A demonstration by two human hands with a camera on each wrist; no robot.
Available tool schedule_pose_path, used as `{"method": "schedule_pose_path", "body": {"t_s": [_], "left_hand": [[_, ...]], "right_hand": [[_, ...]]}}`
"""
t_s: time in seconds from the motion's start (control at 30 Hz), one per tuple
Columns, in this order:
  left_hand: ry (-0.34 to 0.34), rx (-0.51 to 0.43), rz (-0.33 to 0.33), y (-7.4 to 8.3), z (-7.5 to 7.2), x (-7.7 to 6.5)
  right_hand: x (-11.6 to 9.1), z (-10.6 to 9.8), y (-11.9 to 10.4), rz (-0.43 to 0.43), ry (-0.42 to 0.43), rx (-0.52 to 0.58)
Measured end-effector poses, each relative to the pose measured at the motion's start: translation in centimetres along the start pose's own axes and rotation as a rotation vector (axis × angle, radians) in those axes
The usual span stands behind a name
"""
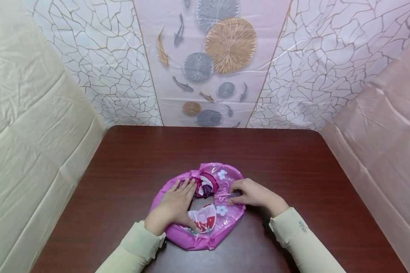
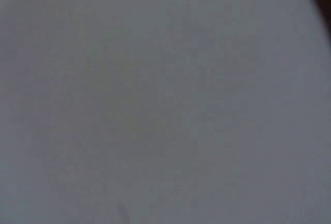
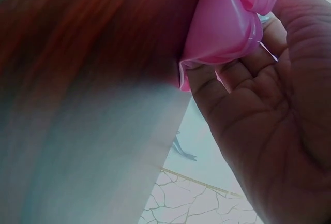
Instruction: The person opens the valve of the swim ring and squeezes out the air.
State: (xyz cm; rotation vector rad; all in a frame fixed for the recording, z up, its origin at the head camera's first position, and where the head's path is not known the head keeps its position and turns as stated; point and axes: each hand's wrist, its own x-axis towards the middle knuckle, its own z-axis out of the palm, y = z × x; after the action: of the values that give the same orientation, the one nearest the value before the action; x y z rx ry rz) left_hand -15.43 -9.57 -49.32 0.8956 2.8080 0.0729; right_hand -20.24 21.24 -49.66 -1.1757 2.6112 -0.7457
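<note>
A limp pink swim ring (image 1: 225, 223) with white flowers and printed pictures lies on the table, its vinyl wrinkled. My left hand (image 1: 175, 206) rests on the ring's left side, fingers spread and straight across the band and the centre hole. On the right side, my right hand (image 1: 254, 195) pinches the clear top vinyl between thumb and fingers. From the right wrist, the ring's pink edge (image 3: 222, 27) shows bunched against the curled fingers of that hand (image 3: 258, 94). The left wrist view holds only a grey blur.
The dark reddish-brown table (image 1: 123, 159) has rounded far corners. Behind it hangs a patterned cloth backdrop (image 1: 205, 94) with fish and round leaf shapes, and pale cloth walls (image 1: 37, 113) stand at both sides.
</note>
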Motion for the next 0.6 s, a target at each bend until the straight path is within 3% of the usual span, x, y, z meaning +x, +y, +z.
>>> {"method": "schedule_pose_path", "body": {"t_s": [0.2,0.43,0.6], "left_hand": [[0.017,0.053,0.026,0.3,-0.5,0.3],[0.177,0.118,0.094,0.1,-1.1,1.0],[0.254,0.003,0.095,0.0,-1.1,1.4]], "right_hand": [[0.0,-0.2,-0.1,0.008,0.003,-0.005],[-0.1,-0.1,-0.2,-0.027,0.015,-0.015],[-0.2,0.1,-0.1,-0.035,0.027,-0.018]]}}
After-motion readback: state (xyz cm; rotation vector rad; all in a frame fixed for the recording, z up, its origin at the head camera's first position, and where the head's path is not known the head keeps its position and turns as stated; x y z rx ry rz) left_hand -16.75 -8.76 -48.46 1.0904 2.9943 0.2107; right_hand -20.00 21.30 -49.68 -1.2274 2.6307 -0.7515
